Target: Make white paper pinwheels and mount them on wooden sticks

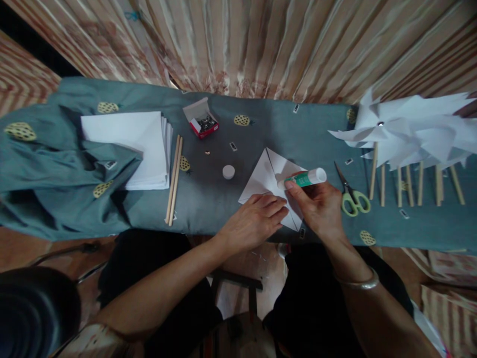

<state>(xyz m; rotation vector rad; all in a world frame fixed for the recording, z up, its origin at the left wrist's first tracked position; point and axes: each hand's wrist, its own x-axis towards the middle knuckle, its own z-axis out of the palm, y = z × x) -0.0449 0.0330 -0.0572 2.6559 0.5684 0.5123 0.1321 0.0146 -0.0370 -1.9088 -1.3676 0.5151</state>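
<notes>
A square white paper (257, 176) with lines or cuts along its diagonals lies on the cloth near the front edge. My left hand (257, 216) rests on its lower left part, fingers lying over the paper and holding nothing. Gripped in my right hand (322, 206) is a green and white glue stick (303, 179), tilted so that its left end meets the paper near the centre. The glue stick's white cap (228, 172) sits apart, left of the paper. To the right of my right hand lie scissors (354, 196) with light green handles.
Finished paper pinwheels (413, 129) on wooden sticks are piled at the right. On the left are two wooden sticks (174, 181) and a stack of white paper (126, 139), partly under a cloth fold. An opened red box (204, 124) holds small metal pieces. A curtain (261, 49) hangs behind.
</notes>
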